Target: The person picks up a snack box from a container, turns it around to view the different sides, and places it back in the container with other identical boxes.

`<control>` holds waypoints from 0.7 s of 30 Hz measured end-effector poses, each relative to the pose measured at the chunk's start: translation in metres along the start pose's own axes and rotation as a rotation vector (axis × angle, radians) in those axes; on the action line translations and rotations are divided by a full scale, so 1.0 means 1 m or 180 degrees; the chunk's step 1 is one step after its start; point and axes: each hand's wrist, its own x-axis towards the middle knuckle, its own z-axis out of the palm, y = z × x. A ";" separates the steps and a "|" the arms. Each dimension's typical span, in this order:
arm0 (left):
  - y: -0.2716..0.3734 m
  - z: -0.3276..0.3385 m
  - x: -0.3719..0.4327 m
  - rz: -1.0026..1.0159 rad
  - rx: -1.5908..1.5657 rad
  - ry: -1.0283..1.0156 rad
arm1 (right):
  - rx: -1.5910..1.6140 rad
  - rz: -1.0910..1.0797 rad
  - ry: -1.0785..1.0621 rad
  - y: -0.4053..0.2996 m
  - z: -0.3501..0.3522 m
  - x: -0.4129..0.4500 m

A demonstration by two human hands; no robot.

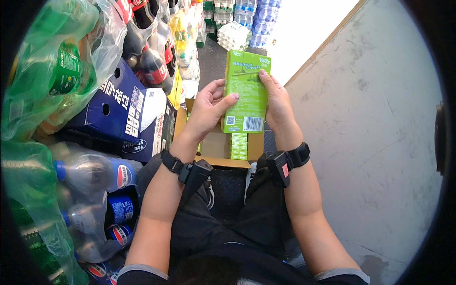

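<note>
Both of my hands hold a green Pocky box point(245, 103) upright, its printed back with a barcode facing me. My left hand point(212, 110) grips the left edge, thumb resting on the face. On the right edge my right hand point(278, 96) has its thumb near the upper corner. Below and behind the box stands an opened cardboard carton point(222, 162). Inside it a row of small green boxes point(239, 146) lines the right part, and brown cardboard shows beside them. The held box hides part of the carton. Each wrist wears a black strapped device.
Shrink-wrapped cola bottles point(153, 67), Sprite bottles point(67, 69) and Pepsi bottles point(96, 171) crowd the left side, around a dark blue carton point(110, 103). A grey wall panel point(363, 117) closes the right. Farther back, water packs point(245, 14) stand on the dark textured floor point(210, 57).
</note>
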 end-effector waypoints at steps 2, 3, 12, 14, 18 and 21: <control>-0.002 -0.001 0.001 0.0085 -0.0040 0.0080 | -0.0077 0.0052 -0.0065 0.001 -0.001 0.001; -0.003 -0.002 0.002 0.0085 -0.0044 0.0086 | -0.0146 0.0106 -0.0132 0.002 -0.002 0.001; -0.008 0.000 0.006 0.0738 0.0418 0.0465 | -0.0458 0.0099 -0.0117 0.004 0.003 -0.005; -0.012 0.002 0.008 0.0861 0.0602 0.0425 | -0.0607 0.0044 -0.0058 0.003 -0.001 -0.005; -0.021 -0.010 0.009 0.0840 0.1827 0.0269 | -0.0784 -0.0075 -0.0131 0.003 0.002 -0.006; -0.026 -0.008 0.008 0.0980 0.2265 0.0295 | -0.0995 -0.0233 -0.0263 0.006 0.002 -0.007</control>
